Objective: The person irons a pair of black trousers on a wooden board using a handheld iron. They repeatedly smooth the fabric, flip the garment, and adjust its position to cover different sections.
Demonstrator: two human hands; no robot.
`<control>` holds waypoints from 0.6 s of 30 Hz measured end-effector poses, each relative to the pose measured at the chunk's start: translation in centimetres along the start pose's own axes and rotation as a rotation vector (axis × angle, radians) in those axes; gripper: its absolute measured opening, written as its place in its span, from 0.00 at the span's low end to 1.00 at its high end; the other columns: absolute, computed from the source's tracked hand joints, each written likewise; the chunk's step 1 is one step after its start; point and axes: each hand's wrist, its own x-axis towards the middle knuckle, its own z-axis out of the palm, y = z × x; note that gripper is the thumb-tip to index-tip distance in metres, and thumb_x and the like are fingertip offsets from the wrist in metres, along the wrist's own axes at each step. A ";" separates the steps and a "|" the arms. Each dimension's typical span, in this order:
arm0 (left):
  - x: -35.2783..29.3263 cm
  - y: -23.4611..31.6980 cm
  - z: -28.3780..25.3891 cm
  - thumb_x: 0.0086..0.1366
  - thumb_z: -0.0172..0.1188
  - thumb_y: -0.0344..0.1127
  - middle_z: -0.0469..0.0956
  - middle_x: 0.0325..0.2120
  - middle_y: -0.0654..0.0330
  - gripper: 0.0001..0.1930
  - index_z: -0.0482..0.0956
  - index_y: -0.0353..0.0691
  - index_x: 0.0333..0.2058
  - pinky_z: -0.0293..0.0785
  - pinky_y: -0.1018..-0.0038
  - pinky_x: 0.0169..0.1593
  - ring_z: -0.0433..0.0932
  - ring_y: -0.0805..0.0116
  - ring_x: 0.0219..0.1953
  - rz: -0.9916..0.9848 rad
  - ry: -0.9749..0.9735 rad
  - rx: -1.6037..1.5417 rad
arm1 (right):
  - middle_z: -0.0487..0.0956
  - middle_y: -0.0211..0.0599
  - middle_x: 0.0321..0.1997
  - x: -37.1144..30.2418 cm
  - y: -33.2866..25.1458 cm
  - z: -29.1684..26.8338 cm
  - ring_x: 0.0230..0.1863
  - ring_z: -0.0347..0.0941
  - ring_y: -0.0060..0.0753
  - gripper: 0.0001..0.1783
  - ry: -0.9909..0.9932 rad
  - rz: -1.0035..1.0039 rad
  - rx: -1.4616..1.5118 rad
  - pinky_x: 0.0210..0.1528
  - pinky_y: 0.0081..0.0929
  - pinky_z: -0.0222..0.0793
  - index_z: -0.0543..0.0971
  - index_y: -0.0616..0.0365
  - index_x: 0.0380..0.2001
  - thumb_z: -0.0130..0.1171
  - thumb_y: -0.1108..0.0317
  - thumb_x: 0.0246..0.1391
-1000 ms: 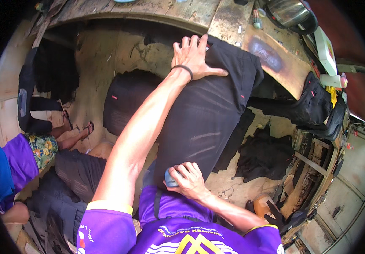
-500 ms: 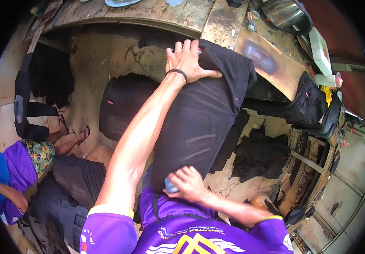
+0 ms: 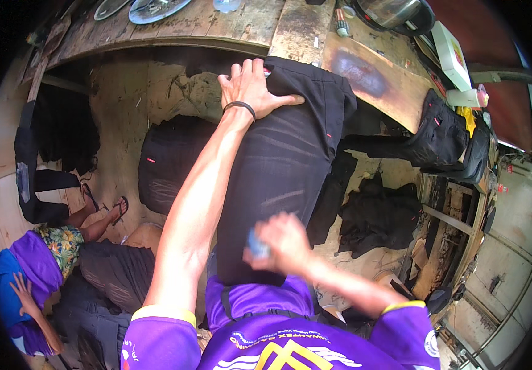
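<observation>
A pair of black trousers (image 3: 272, 166) stretches from the bench edge down to my lap, with pale streaks across the cloth and a small red tag near the right side. My left hand (image 3: 255, 92) grips its far left corner, fingers curled over the edge and thumb pressed out across the fabric. Low on the cloth, close to my lap, my right hand (image 3: 284, 242) is closed round a small blue-grey block (image 3: 257, 245). Motion smears that hand, and most of the block is hidden by the fingers, so its kind is unclear.
A wooden bench (image 3: 229, 24) spans the far side, with a scorched board (image 3: 377, 80) and a metal pot (image 3: 389, 12) at its right. More black garments (image 3: 380, 213) lie on the floor and hang at the right. Another person (image 3: 37, 265) is at the left.
My right hand has moved slightly up and right over the cloth, with the block still in it. My left hand keeps its hold. The whole view has shifted a little.
</observation>
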 end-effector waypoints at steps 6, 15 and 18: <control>0.4 -0.1 0.2 0.38 0.72 0.88 0.78 0.58 0.55 0.63 0.76 0.39 0.62 0.67 0.47 0.63 0.73 0.53 0.64 0.012 0.061 0.070 | 0.76 0.43 0.38 7.3 2.5 -2.2 0.41 0.74 0.51 0.28 0.383 0.179 -0.237 0.46 0.45 0.72 0.81 0.59 0.44 0.83 0.58 0.42; 0.1 0.0 0.1 0.39 0.72 0.87 0.77 0.59 0.53 0.64 0.75 0.39 0.63 0.65 0.49 0.66 0.72 0.52 0.64 0.023 0.067 0.052 | 0.79 0.41 0.38 3.0 2.2 -1.5 0.41 0.76 0.48 0.27 0.339 0.198 -0.178 0.45 0.44 0.72 0.82 0.56 0.41 0.82 0.53 0.43; 0.2 0.0 0.1 0.39 0.72 0.87 0.77 0.58 0.53 0.63 0.76 0.39 0.63 0.65 0.49 0.66 0.72 0.51 0.64 0.039 0.092 0.053 | 0.77 0.41 0.39 2.2 0.6 -0.1 0.44 0.75 0.48 0.28 0.334 0.256 -0.218 0.47 0.44 0.71 0.82 0.56 0.43 0.82 0.53 0.44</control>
